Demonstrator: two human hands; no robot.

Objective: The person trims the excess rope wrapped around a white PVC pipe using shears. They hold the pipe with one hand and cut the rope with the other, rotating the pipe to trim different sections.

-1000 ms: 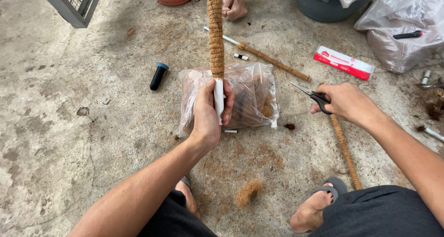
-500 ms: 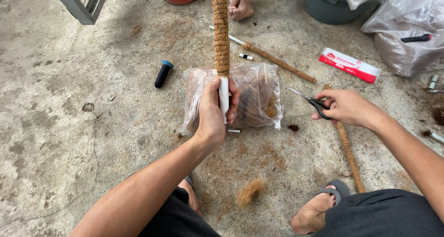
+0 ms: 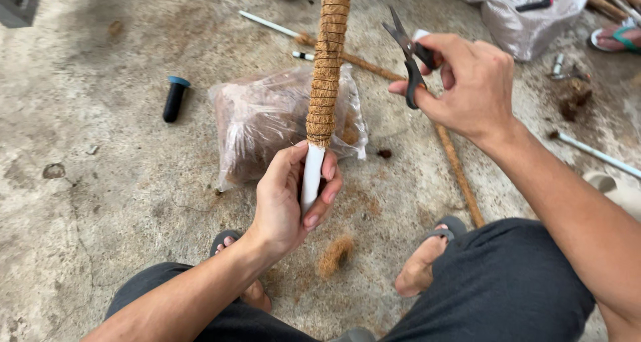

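At centre, the left hand (image 3: 288,198) is clenched around the bare white lower end of a pole (image 3: 326,68), which stands nearly upright and runs out of the top of view. Brown coir rope is wound tightly around the pole from just above the fingers upward; the lowest turn sits right at the thumb.

To the right and a little higher, the right hand (image 3: 471,81) grips a pair of scissors (image 3: 407,55) by the black handles. The blades are parted, tips pointing up and left, close to the wrapped section but not touching it.

On the concrete floor (image 3: 100,182) behind the pole lies a clear bag (image 3: 267,118) of brown fibre. A black cylinder (image 3: 175,98) with a blue cap lies to its left. A second rope-wrapped stick (image 3: 457,165) lies under the right forearm, and a small tuft of fibre (image 3: 336,254) lies near the feet.

Assessment: the step in hand appears to be trimming at the wrap. No loose rope end or stray fibre can be made out, so the cut point should be confirmed first. Good practice is to hold the pole steady, bring the blades in square, cut only loose material, and avoid nicking the wound turns. The left fingers sit just under the lowest turn and should stay below the blades.
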